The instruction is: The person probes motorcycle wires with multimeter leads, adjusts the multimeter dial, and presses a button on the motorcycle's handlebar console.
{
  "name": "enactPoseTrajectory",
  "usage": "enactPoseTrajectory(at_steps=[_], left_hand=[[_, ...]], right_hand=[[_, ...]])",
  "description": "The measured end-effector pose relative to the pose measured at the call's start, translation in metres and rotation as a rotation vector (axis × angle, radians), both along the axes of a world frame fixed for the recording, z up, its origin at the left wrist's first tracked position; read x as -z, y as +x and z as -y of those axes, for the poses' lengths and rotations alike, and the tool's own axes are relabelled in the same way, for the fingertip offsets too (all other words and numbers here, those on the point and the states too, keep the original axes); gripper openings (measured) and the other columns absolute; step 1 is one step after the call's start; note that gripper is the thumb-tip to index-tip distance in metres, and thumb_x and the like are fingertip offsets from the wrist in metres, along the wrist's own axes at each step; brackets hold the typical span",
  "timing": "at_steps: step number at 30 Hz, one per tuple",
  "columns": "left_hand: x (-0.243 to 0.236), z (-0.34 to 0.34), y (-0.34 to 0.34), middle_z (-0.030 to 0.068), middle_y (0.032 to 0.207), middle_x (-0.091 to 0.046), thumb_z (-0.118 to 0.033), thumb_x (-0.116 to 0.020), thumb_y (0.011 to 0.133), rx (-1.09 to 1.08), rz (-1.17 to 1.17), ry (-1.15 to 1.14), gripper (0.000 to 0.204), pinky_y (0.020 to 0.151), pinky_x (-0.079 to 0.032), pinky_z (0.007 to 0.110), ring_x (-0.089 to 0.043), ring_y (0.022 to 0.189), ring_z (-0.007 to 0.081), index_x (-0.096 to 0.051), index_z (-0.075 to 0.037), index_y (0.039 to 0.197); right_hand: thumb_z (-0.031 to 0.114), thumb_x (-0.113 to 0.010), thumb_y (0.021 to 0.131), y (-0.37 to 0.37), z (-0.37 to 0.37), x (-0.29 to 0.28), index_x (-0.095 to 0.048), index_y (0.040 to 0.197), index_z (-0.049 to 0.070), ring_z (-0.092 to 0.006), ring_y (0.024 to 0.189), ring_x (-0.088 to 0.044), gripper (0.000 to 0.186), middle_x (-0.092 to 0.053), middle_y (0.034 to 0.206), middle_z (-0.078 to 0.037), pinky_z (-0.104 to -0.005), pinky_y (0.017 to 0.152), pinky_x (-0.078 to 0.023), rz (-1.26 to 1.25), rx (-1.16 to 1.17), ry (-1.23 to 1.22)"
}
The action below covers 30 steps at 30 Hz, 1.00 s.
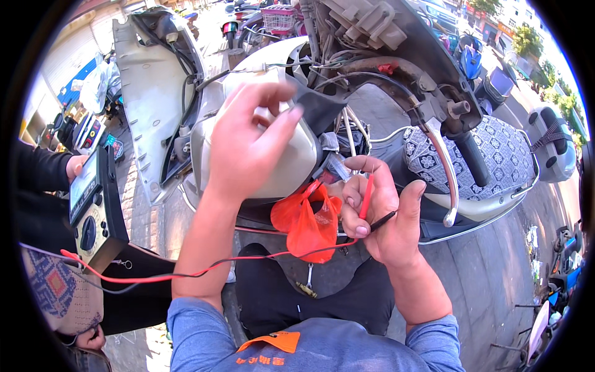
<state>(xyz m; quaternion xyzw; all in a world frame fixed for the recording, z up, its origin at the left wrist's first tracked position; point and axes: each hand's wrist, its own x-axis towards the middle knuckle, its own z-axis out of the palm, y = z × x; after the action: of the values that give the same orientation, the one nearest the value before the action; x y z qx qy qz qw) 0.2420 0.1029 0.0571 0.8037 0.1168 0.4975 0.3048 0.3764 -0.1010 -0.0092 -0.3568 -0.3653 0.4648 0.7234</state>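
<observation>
Right hand [384, 214] curled tight round two thin test probes, one red probe [367, 197] & one black probe [383, 221], both pinched betw thumb & fingers, tips pointing up-left twd the scooter's open front. Red one stands nearly upright, black one lies flatter, crossing the palm. Their leads, a red wire [186, 273] & a black wire [139, 282], sag leftward across the lap to a black boxy multimeter w/ grey screen & round dial [92, 204], which another person's hand [75, 166] steadies at the left edge. Left hand [248, 142] up higher, fingers loosely spread, not gripping, fingertips resting on the cream-coloured rounded headlight shell [297, 155] & touching a dark plastic flap [322, 105] beside it. Orange-red plastic bag [308, 223] hangs just under the shell, near the right knuckles. Bundle of exposed wiring [347, 62] above, chrome brake lever [443, 167] to the right
</observation>
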Motion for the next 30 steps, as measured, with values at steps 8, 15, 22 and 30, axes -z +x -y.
enactPoseTrajectory(at_steps=[8, 15, 22, 30], left_hand=[[-0.033, -0.040, 0.076, 0.0098, 0.092, -0.074, -0.016, -0.085, 0.086, -0.217, -0.195, 0.436, 0.029, 0.079, -0.059, 0.038, -0.072, 0.081, 0.0247, -0.079, -0.002, 0.111], [-0.028, -0.041, 0.069, 0.0014, 0.086, -0.076, -0.019, -0.080, 0.099, 0.086, -0.284, 0.148, 0.024, 0.072, -0.052, 0.028, -0.066, 0.077, 0.0099, -0.079, 0.002, 0.108], [-0.062, -0.040, 0.075, 0.0001, 0.086, -0.075, -0.022, -0.076, 0.101, 0.335, -0.376, -0.388, 0.023, 0.067, -0.046, 0.024, -0.058, 0.073, 0.0049, -0.084, -0.002, 0.110], [-0.047, -0.025, 0.085, 0.0017, 0.093, -0.073, -0.021, -0.076, 0.103, 0.703, -0.158, -0.872, 0.022, 0.070, -0.047, 0.026, -0.061, 0.079, 0.0087, -0.077, 0.000, 0.110]], right_hand=[[0.045, -0.064, 0.095, 0.015, -0.010, -0.015, -0.039, 0.152, 0.002, -0.0091, 0.074, -0.045, 0.075, -0.049, 0.110, -0.005, -0.0267, 0.066, -0.040, 0.275, 0.035, -0.071], [0.006, -0.053, 0.095, 0.033, -0.011, -0.024, -0.049, 0.124, 0.004, -0.0100, 0.081, -0.050, 0.030, -0.053, 0.103, -0.004, -0.0292, 0.071, -0.046, 0.222, 0.051, -0.138], [0.019, -0.045, 0.121, 0.025, -0.025, -0.043, -0.057, 0.135, 0.003, -0.0048, 0.072, -0.051, 0.024, -0.057, 0.094, -0.002, -0.0234, 0.064, -0.045, 0.190, 0.036, -0.021], [0.033, -0.043, 0.122, 0.034, -0.035, -0.048, -0.059, 0.121, 0.005, -0.0051, 0.062, -0.049, 0.032, -0.055, 0.077, 0.001, -0.0246, 0.056, -0.041, 0.256, 0.119, -0.009]])
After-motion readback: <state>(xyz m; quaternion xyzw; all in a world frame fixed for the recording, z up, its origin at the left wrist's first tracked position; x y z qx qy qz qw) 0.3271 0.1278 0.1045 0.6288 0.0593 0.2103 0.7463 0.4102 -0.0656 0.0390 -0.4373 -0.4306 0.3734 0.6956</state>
